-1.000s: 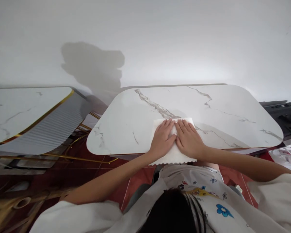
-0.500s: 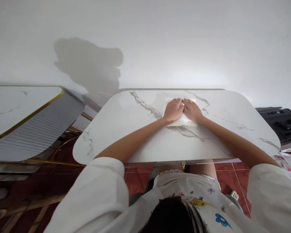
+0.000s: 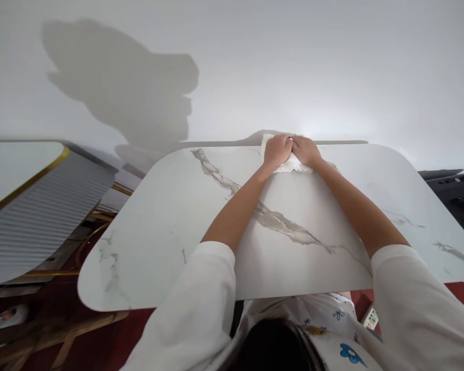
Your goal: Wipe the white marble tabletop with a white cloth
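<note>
A white cloth [image 3: 290, 165] lies bunched at the far edge of a white marble-patterned table [image 3: 158, 226], against the wall. My left hand [image 3: 277, 150] and my right hand [image 3: 305, 151] sit side by side on top of it, both arms stretched out across the tabletop. The fingers of both hands curl down over the cloth and press it. Most of the cloth is hidden under my hands; only a corner at the upper left and a frilled edge below show.
A second marble-topped table [image 3: 19, 175] with a gold rim and ribbed side stands at the left. A black object [image 3: 460, 196] sits to the right, beyond the table's edge. A white wall [image 3: 332, 67] rises just behind the table. Red floor tiles show below.
Both hands have slid the cloth from the near edge of the table across to its far edge. My fingers went from lying flat to curled over the cloth. I have leaned forward.
</note>
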Demonstrator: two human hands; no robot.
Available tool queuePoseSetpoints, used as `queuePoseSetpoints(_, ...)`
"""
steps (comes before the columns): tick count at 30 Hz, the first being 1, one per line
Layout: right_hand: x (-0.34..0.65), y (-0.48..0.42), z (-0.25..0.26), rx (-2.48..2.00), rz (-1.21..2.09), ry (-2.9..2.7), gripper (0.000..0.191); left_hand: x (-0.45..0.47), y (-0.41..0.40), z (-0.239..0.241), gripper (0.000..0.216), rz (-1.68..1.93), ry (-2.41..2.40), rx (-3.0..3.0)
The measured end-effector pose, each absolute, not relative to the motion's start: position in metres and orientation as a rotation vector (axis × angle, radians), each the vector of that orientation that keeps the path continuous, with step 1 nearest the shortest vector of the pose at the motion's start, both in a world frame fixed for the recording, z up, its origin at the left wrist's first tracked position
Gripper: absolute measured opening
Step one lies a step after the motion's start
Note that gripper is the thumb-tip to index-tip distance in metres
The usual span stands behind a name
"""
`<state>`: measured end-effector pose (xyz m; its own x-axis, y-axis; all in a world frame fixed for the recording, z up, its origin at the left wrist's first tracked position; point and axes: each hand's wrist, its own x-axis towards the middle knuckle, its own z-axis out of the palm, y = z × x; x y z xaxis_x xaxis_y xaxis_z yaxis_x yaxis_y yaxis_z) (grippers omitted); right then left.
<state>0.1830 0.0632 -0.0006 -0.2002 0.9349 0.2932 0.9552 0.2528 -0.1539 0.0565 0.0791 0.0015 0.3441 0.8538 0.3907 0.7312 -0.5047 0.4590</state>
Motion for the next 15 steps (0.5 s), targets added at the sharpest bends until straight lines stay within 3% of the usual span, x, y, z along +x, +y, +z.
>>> queuePoseSetpoints(15,0.179,0.048,-0.008,-1.695,-0.09,-2.178,0.044,0.053,0.067,0.001,0.034,0.793,1.421,2.569)
